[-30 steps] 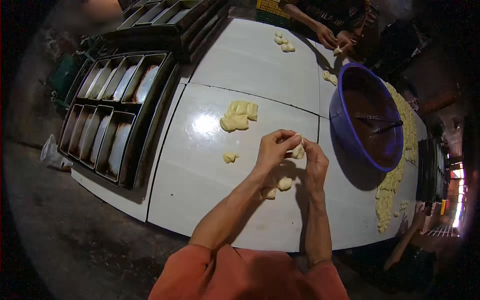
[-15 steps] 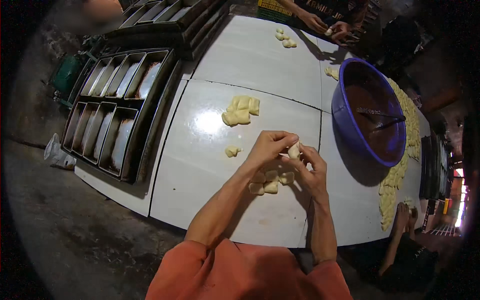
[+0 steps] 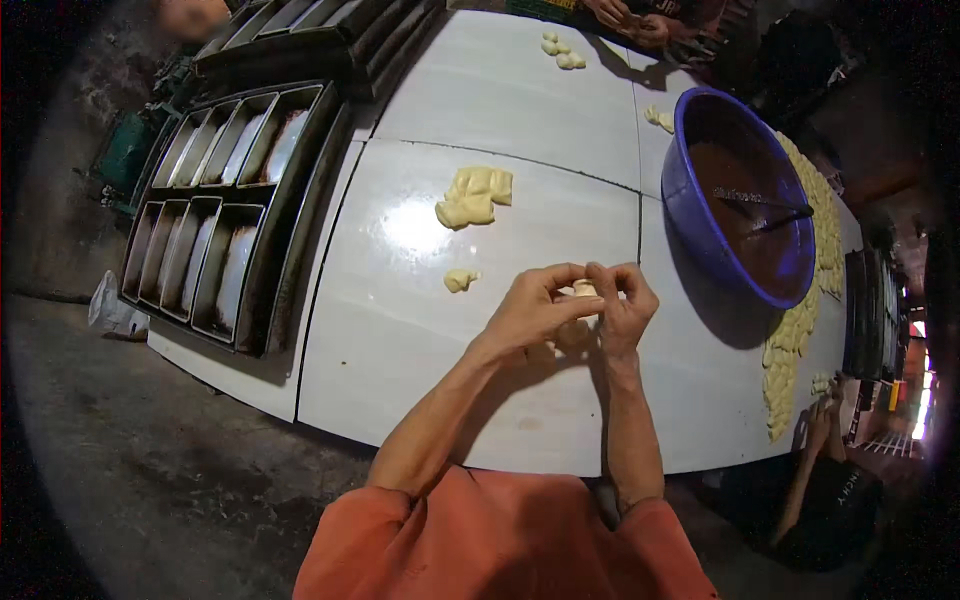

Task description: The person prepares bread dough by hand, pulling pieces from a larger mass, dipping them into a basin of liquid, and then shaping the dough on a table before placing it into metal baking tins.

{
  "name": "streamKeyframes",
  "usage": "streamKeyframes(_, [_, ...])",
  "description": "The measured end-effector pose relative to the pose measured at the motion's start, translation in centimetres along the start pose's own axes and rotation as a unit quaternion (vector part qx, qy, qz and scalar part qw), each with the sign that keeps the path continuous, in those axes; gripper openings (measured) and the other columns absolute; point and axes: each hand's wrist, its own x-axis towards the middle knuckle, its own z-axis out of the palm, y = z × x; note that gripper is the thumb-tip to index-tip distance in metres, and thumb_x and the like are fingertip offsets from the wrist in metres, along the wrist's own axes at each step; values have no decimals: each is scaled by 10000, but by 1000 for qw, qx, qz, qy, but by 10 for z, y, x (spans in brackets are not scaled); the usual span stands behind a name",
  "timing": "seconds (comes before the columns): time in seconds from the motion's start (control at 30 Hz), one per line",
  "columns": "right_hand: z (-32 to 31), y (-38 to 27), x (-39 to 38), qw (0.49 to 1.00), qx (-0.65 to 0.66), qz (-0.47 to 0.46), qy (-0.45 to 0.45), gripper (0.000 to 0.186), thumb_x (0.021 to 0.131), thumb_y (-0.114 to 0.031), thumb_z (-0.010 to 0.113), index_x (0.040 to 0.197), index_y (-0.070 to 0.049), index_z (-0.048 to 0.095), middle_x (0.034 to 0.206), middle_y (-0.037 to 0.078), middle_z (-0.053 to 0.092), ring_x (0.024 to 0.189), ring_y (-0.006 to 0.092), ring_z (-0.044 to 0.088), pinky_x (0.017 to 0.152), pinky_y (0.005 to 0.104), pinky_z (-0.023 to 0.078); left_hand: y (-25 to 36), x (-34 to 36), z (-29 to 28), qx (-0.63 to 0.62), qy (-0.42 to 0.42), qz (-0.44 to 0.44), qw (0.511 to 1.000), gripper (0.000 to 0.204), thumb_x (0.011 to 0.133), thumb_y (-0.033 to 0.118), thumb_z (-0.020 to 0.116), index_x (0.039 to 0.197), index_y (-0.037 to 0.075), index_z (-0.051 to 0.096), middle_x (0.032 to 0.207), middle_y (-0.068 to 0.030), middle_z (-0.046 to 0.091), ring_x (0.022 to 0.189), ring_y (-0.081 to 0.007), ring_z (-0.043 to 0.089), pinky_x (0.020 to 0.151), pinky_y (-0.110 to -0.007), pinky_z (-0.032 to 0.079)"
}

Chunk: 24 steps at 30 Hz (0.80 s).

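Both hands meet over the near middle of the white table (image 3: 400, 370). Between their fingertips they pinch a small piece of pale dough (image 3: 584, 288), mostly hidden by the fingers. My left hand (image 3: 540, 308) supports it from the left, thumb stretched across the front. The fingers of my right hand (image 3: 626, 300) bend over its right end. Under the hands lie several flattened dough pieces (image 3: 541, 352), largely covered by them. A small dough lump (image 3: 460, 280) sits left of my left hand, and beyond it a cluster of joined dough pieces (image 3: 475, 197).
A purple tub (image 3: 675, 205) with brown filling and a dark-handled utensil stands at right, beside rows of dough pieces (image 3: 790, 340). Metal loaf pans (image 3: 225, 240) line the left edge. Co-workers' hands (image 3: 630, 25) work at the far side, others (image 3: 822, 420) at lower right.
My hands have drawn closer together around the dough piece, my right fingers now curling over it. The dough shows less than before. The whole view has shifted slightly.
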Motion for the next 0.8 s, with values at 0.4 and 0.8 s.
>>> streamKeyframes(0.4, [-33,-17,-3,945,46,236,-224,326,937,-94,650,1243,19,638,1081,100,687,932,167,642,762,311,546,-33,-27,-16,333,93,150,926,576,956,397,650,1367,5,555,1179,-231,686,1020,-335,689,872,-401,545])
streamKeyframes(0.8, [-53,-1,-20,916,-190,83,-343,430,927,-320,669,1209,5,664,1242,167,612,1072,291,631,937,379,502,-60,-25,22,484,88,127,861,715,749,366,799,1337,55,537,1178,-123,617,1137,-314,569,910,-476,408])
